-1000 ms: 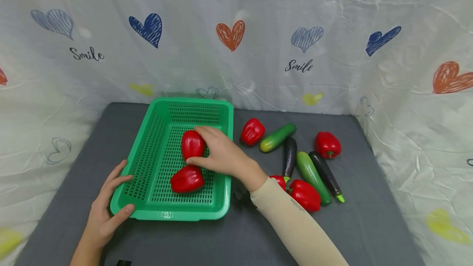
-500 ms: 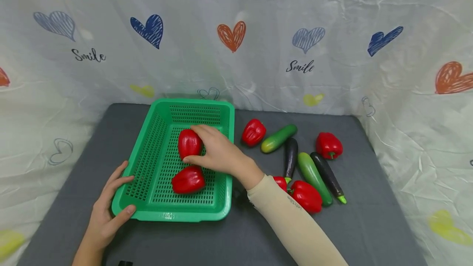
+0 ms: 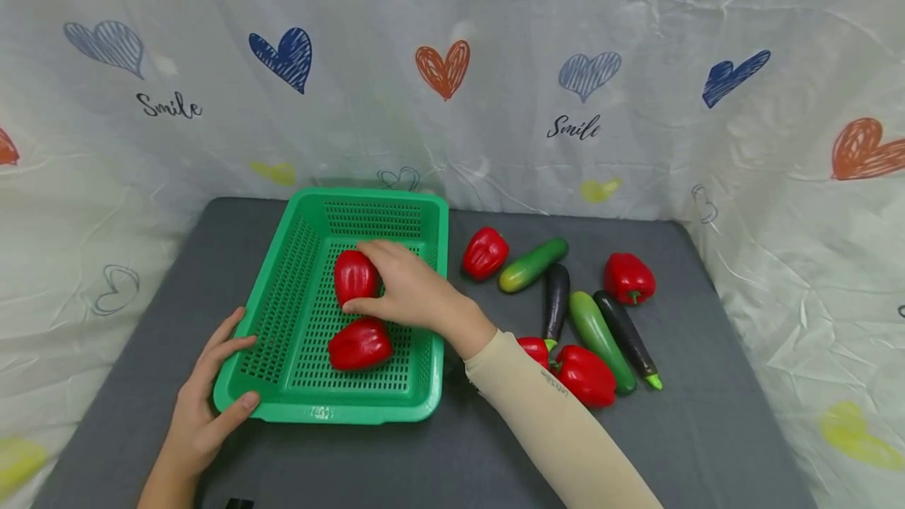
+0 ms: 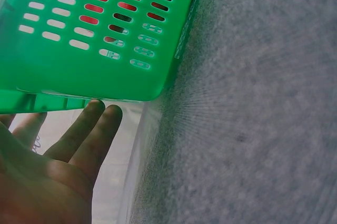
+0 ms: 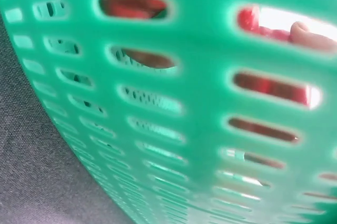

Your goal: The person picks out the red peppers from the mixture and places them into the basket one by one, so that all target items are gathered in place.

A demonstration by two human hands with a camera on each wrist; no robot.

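Note:
A green perforated plastic basket [image 3: 325, 415] stands on the grey table, left of the middle in the head view. Over its floor my right hand [image 3: 410, 289] holds a red bell pepper [image 3: 355, 279], thumb on the near side and fingers on the far side. Just nearer to me, a second red bell pepper [image 3: 360, 344] lies in the basket. My left hand [image 3: 194, 407] rests at the near left corner, its fingers fairly straight against the rim. In the right wrist view the slotted wall [image 5: 202, 77] hides most of the right hand.
Right of the basket lie more red bell peppers [image 3: 485, 253], green cucumbers [image 3: 533, 265] and dark eggplants [image 3: 627, 336]. My right sleeve [image 3: 558, 422] partly covers one pepper [image 3: 535, 349]. A pale curtain [image 3: 509, 148] printed with hearts hangs behind the table.
My right hand has shifted the pepper it holds slightly left within the basket, away from the right wall. The left hand and the nearer pepper stay in place.

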